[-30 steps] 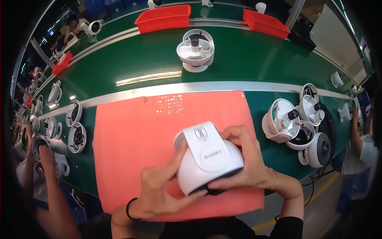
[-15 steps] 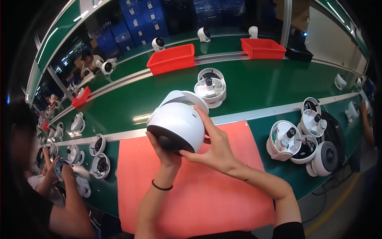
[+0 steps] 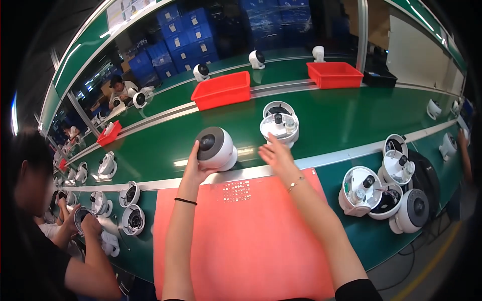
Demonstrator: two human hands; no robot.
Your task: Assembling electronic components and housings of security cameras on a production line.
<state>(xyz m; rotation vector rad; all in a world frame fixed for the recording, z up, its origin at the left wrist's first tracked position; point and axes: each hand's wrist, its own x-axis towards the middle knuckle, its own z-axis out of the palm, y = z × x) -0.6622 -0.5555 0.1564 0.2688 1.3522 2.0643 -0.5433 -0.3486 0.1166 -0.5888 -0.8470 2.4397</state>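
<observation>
A closed white security camera (image 3: pixel 228 151) with a dark round front stands at the green belt's near edge. My left hand (image 3: pixel 193 168) grips its left side, fingers wrapped round the housing. To the right, my right hand (image 3: pixel 277 154) is open with its fingers apart and holds nothing. Its fingertips are close to an opened camera housing (image 3: pixel 273 129), whose black lens and clear part show on a white plate; I cannot tell whether they touch it. Below both hands lies a pink foam mat (image 3: pixel 241 241) with a patch of small pale pieces (image 3: pixel 236 191) near its far edge.
Several opened housings (image 3: pixel 359 188) and a finished-looking camera (image 3: pixel 412 210) crowd the right side. More open housings (image 3: pixel 133 219) stand at left, beside a co-worker (image 3: pixel 80 251) handling one. Red bins (image 3: pixel 221 90) and a black tray (image 3: pixel 379 79) line the belt's far side.
The white camera has gone from above the mat to the belt's edge and now shows its dark front upward. My right hand has let go of it and moved toward the opened housing.
</observation>
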